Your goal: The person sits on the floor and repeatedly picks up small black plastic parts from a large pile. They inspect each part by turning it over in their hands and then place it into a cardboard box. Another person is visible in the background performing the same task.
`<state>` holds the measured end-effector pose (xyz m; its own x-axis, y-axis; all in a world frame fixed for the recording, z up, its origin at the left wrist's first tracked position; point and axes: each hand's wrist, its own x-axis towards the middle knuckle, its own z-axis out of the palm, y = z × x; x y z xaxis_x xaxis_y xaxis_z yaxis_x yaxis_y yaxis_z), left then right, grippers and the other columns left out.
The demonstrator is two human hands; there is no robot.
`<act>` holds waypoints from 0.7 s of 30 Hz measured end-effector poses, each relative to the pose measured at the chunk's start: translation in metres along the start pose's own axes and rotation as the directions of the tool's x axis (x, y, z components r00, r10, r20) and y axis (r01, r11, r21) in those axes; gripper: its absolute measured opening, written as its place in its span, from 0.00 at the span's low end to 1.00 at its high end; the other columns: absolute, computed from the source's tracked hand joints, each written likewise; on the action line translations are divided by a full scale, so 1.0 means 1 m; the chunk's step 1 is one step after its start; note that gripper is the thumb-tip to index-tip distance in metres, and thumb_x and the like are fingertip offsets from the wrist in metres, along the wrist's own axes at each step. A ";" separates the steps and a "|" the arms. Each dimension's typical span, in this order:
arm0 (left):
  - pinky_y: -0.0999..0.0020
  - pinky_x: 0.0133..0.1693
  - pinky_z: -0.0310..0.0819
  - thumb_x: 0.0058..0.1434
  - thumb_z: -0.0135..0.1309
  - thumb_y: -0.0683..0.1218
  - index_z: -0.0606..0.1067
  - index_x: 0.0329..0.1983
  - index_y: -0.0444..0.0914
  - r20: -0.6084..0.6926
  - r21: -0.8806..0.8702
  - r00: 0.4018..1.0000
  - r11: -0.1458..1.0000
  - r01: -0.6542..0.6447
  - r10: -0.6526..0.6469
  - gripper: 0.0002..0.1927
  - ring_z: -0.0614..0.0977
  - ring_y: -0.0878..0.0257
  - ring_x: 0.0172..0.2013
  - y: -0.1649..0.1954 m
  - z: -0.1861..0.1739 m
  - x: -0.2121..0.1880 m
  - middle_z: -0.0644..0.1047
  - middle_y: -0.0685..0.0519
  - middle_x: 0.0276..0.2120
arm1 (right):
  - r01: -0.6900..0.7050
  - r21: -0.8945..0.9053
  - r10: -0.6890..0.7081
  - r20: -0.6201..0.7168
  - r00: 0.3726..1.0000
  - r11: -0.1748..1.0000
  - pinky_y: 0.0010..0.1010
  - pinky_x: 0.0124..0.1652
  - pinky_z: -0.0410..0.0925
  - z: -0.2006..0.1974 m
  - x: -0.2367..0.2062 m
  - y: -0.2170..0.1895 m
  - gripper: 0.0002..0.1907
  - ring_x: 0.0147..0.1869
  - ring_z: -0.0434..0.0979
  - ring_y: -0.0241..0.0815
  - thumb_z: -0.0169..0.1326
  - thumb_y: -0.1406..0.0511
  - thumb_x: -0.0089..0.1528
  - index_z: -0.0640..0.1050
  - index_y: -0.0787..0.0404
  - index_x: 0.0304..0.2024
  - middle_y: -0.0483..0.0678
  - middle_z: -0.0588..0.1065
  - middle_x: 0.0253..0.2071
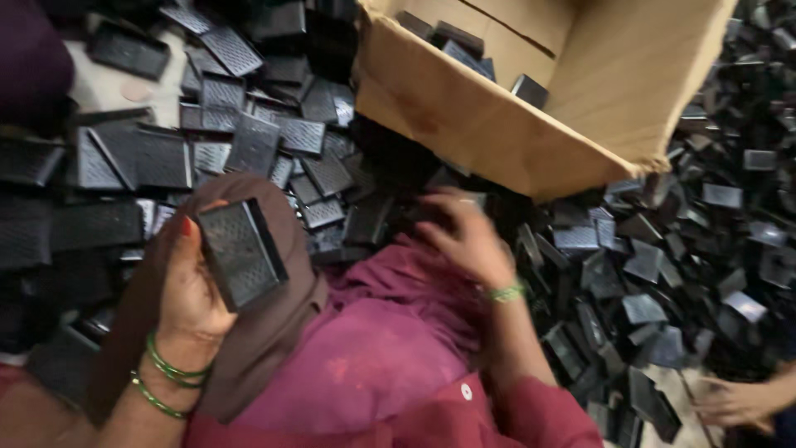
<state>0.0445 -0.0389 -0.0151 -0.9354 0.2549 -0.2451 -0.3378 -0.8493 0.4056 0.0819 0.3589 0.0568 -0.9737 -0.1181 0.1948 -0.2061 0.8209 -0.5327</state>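
She looks mid-sort: the left hand (192, 286) has its fingers clamped round a black grille (240, 251), held up over her lap. The right hand (464, 236) reaches into the pile (274, 137) by the box (497, 137), fingers spread, blurred. Next she'd need a clean pinch on one piece. Black parts cover the floor; another person's hand (734, 402) works at the right

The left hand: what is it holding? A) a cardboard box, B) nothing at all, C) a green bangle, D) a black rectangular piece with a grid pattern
D: the left hand grips a black rectangular grid-patterned piece, held up over brown cloth; the cardboard box sits apart, and the green bangles are on the wrist.
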 end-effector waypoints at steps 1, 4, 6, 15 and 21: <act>0.53 0.53 0.78 0.74 0.53 0.58 0.73 0.64 0.40 0.023 -0.018 1.000 1.000 0.005 -0.004 0.23 0.83 0.57 0.50 0.000 0.000 0.001 0.80 0.52 0.53 | -0.086 -0.021 0.083 -0.113 0.990 0.996 0.40 0.59 0.69 -0.020 -0.022 0.011 0.22 0.63 0.75 0.53 0.65 0.64 0.60 0.77 0.61 0.56 0.57 0.74 0.60; 0.52 0.56 0.78 0.74 0.54 0.60 0.74 0.64 0.39 0.062 -0.026 0.998 1.000 0.000 0.001 0.25 0.83 0.55 0.53 0.001 0.002 0.002 0.80 0.49 0.54 | -0.409 0.271 0.479 -0.293 0.827 0.871 0.35 0.55 0.71 -0.060 -0.093 0.055 0.25 0.58 0.79 0.48 0.61 0.65 0.60 0.73 0.64 0.59 0.58 0.78 0.54; 0.53 0.56 0.78 0.71 0.54 0.63 0.75 0.62 0.37 0.047 0.027 0.999 1.000 -0.004 0.003 0.29 0.83 0.53 0.52 0.002 0.005 0.002 0.80 0.46 0.54 | -0.559 0.153 0.567 -0.412 0.713 0.815 0.38 0.56 0.72 -0.072 -0.149 0.087 0.29 0.56 0.80 0.51 0.63 0.58 0.60 0.73 0.65 0.59 0.60 0.79 0.52; 0.48 0.62 0.76 0.73 0.56 0.63 0.74 0.64 0.37 0.100 -0.032 0.994 0.999 -0.041 0.044 0.30 0.82 0.47 0.58 0.013 0.007 -0.004 0.78 0.42 0.56 | -0.937 -0.227 0.739 -0.575 0.350 0.267 0.63 0.59 0.61 0.031 -0.245 0.151 0.57 0.65 0.67 0.74 0.58 0.31 0.52 0.63 0.53 0.74 0.70 0.64 0.66; 0.48 0.62 0.74 0.73 0.55 0.62 0.72 0.60 0.35 0.170 -0.020 0.985 0.999 -0.035 0.038 0.28 0.81 0.48 0.56 0.016 0.002 -0.005 0.77 0.40 0.59 | -0.931 -0.294 0.768 -0.538 0.347 0.214 0.65 0.61 0.58 0.034 -0.190 0.190 0.56 0.67 0.64 0.74 0.53 0.27 0.52 0.61 0.48 0.73 0.77 0.55 0.70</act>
<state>0.0436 -0.0526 -0.0060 -0.9516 0.2977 -0.0759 -0.3028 -0.8669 0.3961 0.2248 0.5180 -0.1092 -0.4436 0.8905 0.1014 0.8914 0.4501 -0.0530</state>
